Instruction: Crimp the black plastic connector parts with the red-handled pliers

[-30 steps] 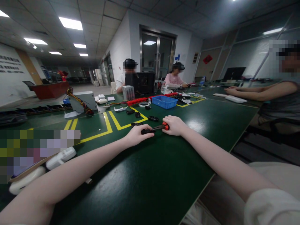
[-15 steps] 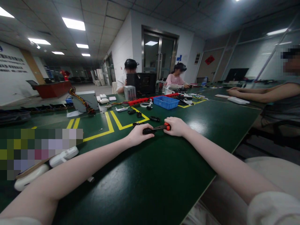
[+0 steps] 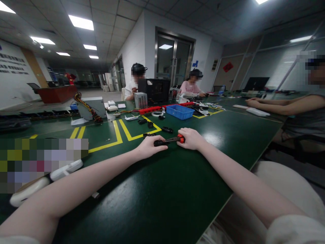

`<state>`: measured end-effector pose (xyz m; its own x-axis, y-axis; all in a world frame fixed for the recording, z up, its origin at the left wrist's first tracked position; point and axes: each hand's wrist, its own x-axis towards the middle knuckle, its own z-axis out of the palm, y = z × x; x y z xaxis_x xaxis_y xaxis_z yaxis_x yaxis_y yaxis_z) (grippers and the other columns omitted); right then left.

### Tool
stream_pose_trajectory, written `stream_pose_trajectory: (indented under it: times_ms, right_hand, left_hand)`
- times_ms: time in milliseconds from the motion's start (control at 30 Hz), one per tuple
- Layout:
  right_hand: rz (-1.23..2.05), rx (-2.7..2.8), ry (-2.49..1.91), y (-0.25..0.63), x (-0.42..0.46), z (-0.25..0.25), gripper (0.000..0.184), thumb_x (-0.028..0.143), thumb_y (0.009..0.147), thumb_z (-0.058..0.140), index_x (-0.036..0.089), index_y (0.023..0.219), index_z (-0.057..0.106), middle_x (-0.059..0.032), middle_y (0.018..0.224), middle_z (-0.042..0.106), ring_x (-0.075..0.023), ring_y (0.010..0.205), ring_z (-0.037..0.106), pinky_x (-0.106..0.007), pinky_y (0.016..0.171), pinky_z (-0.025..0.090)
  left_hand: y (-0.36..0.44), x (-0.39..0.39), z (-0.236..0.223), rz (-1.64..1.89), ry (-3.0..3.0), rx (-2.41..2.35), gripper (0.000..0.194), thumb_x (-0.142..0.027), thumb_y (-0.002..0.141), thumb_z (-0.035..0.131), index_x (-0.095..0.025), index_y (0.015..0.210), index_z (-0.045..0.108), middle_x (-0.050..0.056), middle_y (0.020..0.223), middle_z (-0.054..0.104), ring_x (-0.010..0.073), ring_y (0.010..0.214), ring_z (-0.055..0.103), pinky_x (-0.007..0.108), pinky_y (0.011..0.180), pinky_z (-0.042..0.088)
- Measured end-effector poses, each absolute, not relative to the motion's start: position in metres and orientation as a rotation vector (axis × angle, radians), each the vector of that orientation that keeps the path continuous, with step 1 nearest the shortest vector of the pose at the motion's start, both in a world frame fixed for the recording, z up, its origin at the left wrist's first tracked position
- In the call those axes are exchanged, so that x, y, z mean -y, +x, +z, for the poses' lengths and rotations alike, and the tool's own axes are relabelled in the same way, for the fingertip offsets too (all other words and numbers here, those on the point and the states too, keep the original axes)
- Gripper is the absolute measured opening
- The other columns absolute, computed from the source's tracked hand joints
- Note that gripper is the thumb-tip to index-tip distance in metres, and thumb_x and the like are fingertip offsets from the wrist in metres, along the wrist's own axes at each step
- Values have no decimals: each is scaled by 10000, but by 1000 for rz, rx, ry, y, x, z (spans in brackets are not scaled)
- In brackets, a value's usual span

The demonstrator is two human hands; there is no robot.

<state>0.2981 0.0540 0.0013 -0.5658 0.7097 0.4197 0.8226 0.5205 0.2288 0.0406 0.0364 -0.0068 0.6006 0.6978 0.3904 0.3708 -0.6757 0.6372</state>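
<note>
My left hand is closed round a small black part, with its thumb along the near side. In my right hand, fingers wrap the red handles of a pair of pliers. The jaws point left and meet the black part; whether they grip it cannot be made out. Just beyond my hands, a similar black piece lies on the green table. Two more black pieces, one of them here, lie near the yellow tape corner.
A blue tray stands beyond my hands. Past it are red strips, cables and a black computer case. A power supply with bundled wires sits back left. White devices lie by my left forearm. Several people sit round the table.
The view has shifted very slightly. My hands, the pliers and the black part keep almost the same position.
</note>
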Motion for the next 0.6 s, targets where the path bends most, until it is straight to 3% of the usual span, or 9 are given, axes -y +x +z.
stream_pose_trajectory:
  times_ms: [600]
  right_hand:
    - [-650, 2508, -1292, 297, -54, 1, 244, 425, 744, 566, 190, 806, 549, -79, 856, 605, -210, 784, 516, -308, 693, 329]
  left_hand:
    - [42, -37, -5, 850, 2399, -848, 248, -387, 853, 602, -181, 969, 678, 29, 963, 697, 197, 896, 633, 304, 822, 478]
